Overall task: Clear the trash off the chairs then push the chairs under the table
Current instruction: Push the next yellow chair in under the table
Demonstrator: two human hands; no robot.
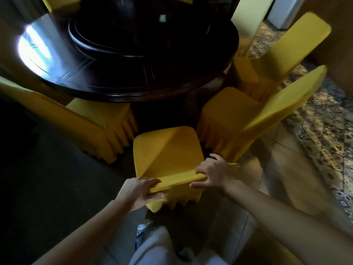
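1. Both hands are on the top rail of the nearest yellow-covered chair [166, 148]. The left hand [142, 190] has its grip curled round the left end of the rail. The right hand [214, 174] has its grip wrapped over the right end, thumb underneath. So both are holding the chair and nothing else.
2. The chair sits just short of the dark round surface [152, 87], seat pointing at it, not yet tucked under. I can't see any trash on the seat, so my guess is this one's at the push-in step.
3. Main risk is the tight gap. The left neighbour [99, 121] and right neighbour [229, 115] are close on either side, and the right one is angled in. Push a bit off-line and a seat corner probably bumps one or drags its skirt.
4. The stretchy cover [177, 180] looks bunched at the rail. A hard shove might just slide the fabric instead of moving the frame.
5. The legs are hidden under the skirt, so I can't tell what they might snag on down there.
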